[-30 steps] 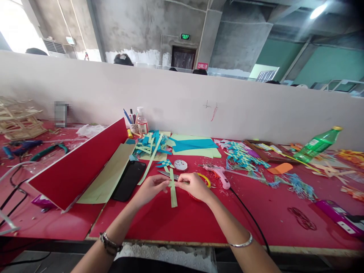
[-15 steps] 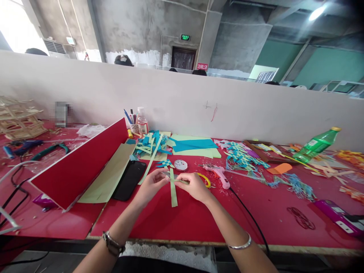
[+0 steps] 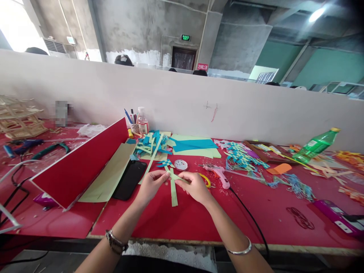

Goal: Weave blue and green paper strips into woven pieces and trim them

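Between my hands a short light-green paper strip (image 3: 179, 178) is stretched at a slant. My left hand (image 3: 154, 184) pinches its left end between thumb and finger, and my right hand (image 3: 194, 185) pinches its right end. Beneath it another light-green paper strip (image 3: 174, 194) lies lengthwise on the red table, pointing toward me. Just beyond my fingers is a small woven piece (image 3: 166, 163) of blue and green paper. A round white lid (image 3: 181, 164) lies behind my right hand, along with yellow-handled scissors (image 3: 206, 181), their blades hidden by the hand.
A pink glue gun (image 3: 218, 174) with a black cord lies to the right. Blue and green paper scraps (image 3: 153, 143) are heaped behind. A black phone (image 3: 130, 179) and a red board (image 3: 82, 161) are on the left, a green bottle (image 3: 317, 146) at the far right.
The strip between my hands has turned so its flat face shows and now slants down to the right. My left fingers have shifted slightly up. The lengthwise strip stays put.
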Motion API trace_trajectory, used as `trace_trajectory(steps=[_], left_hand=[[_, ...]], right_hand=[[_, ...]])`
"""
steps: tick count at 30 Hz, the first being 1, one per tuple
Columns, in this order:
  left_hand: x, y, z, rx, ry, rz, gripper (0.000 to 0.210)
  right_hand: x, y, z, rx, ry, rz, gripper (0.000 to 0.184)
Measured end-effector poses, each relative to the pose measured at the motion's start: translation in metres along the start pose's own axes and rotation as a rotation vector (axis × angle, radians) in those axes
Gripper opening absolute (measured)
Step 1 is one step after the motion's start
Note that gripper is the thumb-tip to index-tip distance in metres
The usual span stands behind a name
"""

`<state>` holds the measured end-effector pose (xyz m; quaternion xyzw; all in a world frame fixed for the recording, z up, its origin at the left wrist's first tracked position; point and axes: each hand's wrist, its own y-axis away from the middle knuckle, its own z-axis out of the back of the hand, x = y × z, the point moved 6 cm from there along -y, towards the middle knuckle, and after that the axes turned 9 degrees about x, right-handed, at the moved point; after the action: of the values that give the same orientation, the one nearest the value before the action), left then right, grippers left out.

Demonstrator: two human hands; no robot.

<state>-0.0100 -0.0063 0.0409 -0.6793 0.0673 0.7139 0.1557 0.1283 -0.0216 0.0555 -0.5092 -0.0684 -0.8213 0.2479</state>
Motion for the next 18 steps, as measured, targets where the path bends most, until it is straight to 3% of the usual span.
trace_trajectory(steps=[7, 18], left_hand=[[-0.005, 0.0, 0.004, 0.021, -0.071, 0.004, 0.031], [-0.013, 0.001, 0.026, -0.082, -0.178, -0.011, 0.032]], right_hand=[[0.0, 0.002, 0.002, 0.011, 0.008, 0.017, 0.025], [-0.01, 0.012, 0.016, -0.086, 0.037, -0.021, 0.025]])
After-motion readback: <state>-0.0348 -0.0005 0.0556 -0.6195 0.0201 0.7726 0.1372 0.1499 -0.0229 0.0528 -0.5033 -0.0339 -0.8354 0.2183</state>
